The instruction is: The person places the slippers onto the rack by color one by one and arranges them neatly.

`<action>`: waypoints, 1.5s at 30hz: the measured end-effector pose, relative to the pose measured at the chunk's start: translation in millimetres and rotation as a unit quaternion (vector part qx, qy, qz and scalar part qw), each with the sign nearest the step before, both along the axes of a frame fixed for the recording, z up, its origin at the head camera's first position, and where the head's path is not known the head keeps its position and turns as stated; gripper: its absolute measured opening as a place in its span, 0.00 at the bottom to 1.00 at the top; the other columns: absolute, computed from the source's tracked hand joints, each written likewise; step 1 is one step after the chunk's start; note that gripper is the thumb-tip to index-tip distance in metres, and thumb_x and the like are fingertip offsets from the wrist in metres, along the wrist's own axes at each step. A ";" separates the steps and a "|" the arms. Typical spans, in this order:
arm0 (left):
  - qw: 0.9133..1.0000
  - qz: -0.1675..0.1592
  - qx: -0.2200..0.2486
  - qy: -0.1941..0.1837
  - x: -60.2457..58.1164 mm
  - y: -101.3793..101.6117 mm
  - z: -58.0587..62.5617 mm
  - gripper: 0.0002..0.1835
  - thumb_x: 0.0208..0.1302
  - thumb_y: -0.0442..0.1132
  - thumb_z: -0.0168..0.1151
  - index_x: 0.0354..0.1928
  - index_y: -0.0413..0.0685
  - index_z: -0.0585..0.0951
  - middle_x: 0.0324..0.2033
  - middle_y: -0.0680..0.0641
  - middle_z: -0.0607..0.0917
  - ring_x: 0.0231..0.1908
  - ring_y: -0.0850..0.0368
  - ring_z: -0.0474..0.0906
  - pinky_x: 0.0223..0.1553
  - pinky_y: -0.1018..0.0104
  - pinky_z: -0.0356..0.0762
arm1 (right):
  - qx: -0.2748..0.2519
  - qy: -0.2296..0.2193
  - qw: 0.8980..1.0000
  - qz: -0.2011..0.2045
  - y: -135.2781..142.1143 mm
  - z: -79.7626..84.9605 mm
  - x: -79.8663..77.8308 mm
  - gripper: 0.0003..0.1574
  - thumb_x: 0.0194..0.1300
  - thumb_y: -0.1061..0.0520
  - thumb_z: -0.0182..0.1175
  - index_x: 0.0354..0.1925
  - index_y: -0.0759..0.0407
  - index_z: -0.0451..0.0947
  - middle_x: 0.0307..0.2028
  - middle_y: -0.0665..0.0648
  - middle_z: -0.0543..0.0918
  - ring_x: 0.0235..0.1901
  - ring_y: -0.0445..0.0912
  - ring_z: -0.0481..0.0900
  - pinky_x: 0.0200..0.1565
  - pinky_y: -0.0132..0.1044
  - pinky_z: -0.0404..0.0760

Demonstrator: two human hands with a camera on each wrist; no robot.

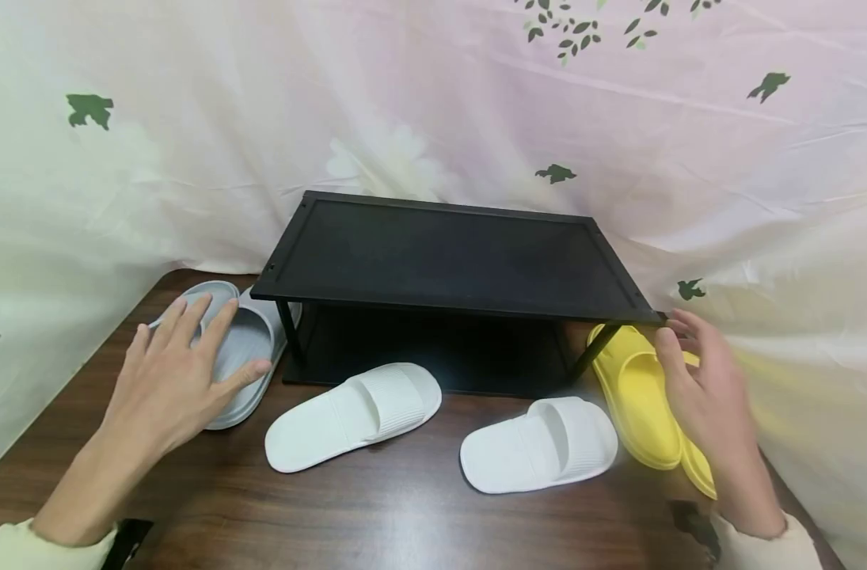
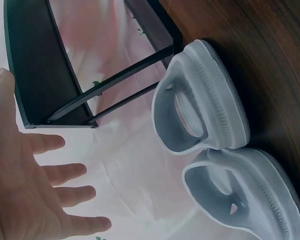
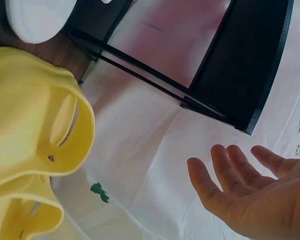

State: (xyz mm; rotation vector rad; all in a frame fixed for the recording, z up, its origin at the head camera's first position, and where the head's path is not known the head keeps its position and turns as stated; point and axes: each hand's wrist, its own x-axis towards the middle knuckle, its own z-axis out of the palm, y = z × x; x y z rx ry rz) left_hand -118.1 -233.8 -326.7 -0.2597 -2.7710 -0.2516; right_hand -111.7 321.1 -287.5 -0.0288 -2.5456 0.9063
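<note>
A black two-tier rack [image 1: 447, 257] stands at the back of the table, its upper shelf bare. My left hand [image 1: 165, 384] hovers with spread fingers over a pair of grey slippers [image 1: 248, 348] on the rack's left side. In the left wrist view the fingers [image 2: 72, 195] are straight and hold nothing. Beside the rack's right front corner is my right hand [image 1: 714, 396]. Its fingers [image 3: 222, 170] are loosely bent, apart from the rack in the right wrist view. A pair of yellow slippers [image 1: 643, 404] lies near it, partly behind the hand.
Two white slippers, a left one [image 1: 319, 435] and a right one [image 1: 507, 455], lie spaced apart in front of the rack. The brown wooden table [image 1: 376, 514] carries everything. A pale curtain [image 1: 226, 103] with leaf prints hangs behind and along the sides.
</note>
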 end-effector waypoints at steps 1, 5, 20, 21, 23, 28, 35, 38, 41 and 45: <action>1.000 0.001 0.003 0.001 -0.5 -0.4 -0.4 0.49 0.66 0.69 0.58 0.77 0.42 0.61 0.72 0.30 0.61 0.72 0.30 0.51 0.63 0.21 0.46 | -0.005 -0.003 1.000 -0.002 -0.4 0.1 -1.1 0.35 0.81 0.45 0.47 0.77 0.60 0.59 0.67 0.70 0.70 0.62 0.69 0.69 0.47 0.14 0.63; 1.000 0.009 0.017 0.000 -2.3 -1.9 -2.1 0.48 0.66 0.69 0.58 0.76 0.43 0.62 0.71 0.31 0.61 0.72 0.29 0.51 0.63 0.21 0.46 | -0.020 -0.015 1.000 -0.011 0.0 0.7 -7.1 0.35 0.81 0.43 0.45 0.77 0.57 0.59 0.69 0.70 0.69 0.63 0.69 0.69 0.48 0.20 0.63; 0.995 0.030 0.091 -0.019 -18.6 -12.6 -3.4 0.46 0.69 0.69 0.55 0.77 0.46 0.61 0.73 0.31 0.59 0.72 0.25 0.49 0.64 0.21 0.41 | -0.096 -0.013 0.995 -0.033 -4.6 -3.5 -25.0 0.36 0.75 0.45 0.57 0.73 0.59 0.64 0.64 0.66 0.74 0.48 0.30 0.69 0.45 0.26 0.67; 0.995 0.030 0.095 -0.018 -19.4 -12.7 -4.1 0.45 0.69 0.68 0.55 0.76 0.45 0.62 0.73 0.31 0.60 0.71 0.24 0.50 0.63 0.21 0.42 | -0.099 -0.017 0.994 -0.033 -4.6 -3.5 -25.7 0.36 0.75 0.45 0.57 0.74 0.59 0.64 0.65 0.66 0.73 0.48 0.30 0.69 0.45 0.26 0.67; 0.994 0.032 0.103 -0.020 -21.1 -13.0 -5.3 0.45 0.69 0.68 0.55 0.76 0.45 0.62 0.73 0.31 0.60 0.71 0.24 0.51 0.62 0.20 0.43 | -0.105 -0.020 0.994 -0.034 -5.1 -3.4 -26.9 0.37 0.75 0.45 0.57 0.74 0.58 0.64 0.66 0.68 0.72 0.48 0.31 0.70 0.45 0.26 0.67; 0.992 0.046 0.117 -0.025 -26.0 -16.2 -5.7 0.45 0.71 0.68 0.52 0.77 0.44 0.60 0.73 0.28 0.58 0.71 0.25 0.51 0.62 0.20 0.44 | -0.149 -0.018 0.989 -0.013 -6.1 -4.5 -31.5 0.35 0.75 0.47 0.59 0.72 0.59 0.65 0.64 0.65 0.73 0.44 0.31 0.73 0.41 0.19 0.73; 0.990 0.060 0.124 -0.039 -33.2 -20.9 -5.2 0.46 0.71 0.69 0.50 0.77 0.42 0.60 0.73 0.27 0.57 0.71 0.25 0.51 0.62 0.20 0.45 | -0.387 -0.010 0.917 0.093 -5.0 -11.7 -40.9 0.21 0.73 0.59 0.62 0.60 0.52 0.71 0.53 0.48 0.73 0.52 0.39 0.75 0.44 0.25 0.81; 0.989 0.070 0.126 -0.045 -35.8 -22.9 -5.6 0.47 0.71 0.70 0.49 0.77 0.41 0.59 0.72 0.26 0.57 0.71 0.26 0.51 0.60 0.19 0.46 | -0.397 -0.014 0.912 0.103 -5.2 -13.1 -42.5 0.20 0.74 0.57 0.61 0.61 0.52 0.71 0.53 0.48 0.73 0.54 0.40 0.73 0.44 0.25 0.81; 0.987 0.081 0.127 -0.052 -38.9 -25.7 -6.0 0.49 0.71 0.71 0.48 0.78 0.39 0.57 0.73 0.27 0.56 0.70 0.25 0.51 0.59 0.19 0.47 | -0.415 -0.013 0.902 0.117 -5.8 -14.7 -43.7 0.19 0.74 0.58 0.60 0.60 0.52 0.70 0.53 0.49 0.74 0.53 0.39 0.75 0.45 0.27 0.82; 0.986 0.089 0.130 -0.063 -44.1 -31.7 -7.2 0.50 0.70 0.71 0.48 0.78 0.39 0.55 0.73 0.27 0.55 0.69 0.22 0.51 0.57 0.18 0.48 | -0.446 -0.007 0.884 0.138 -6.3 -17.5 -45.4 0.17 0.75 0.60 0.59 0.59 0.54 0.69 0.52 0.51 0.74 0.50 0.38 0.77 0.44 0.30 0.83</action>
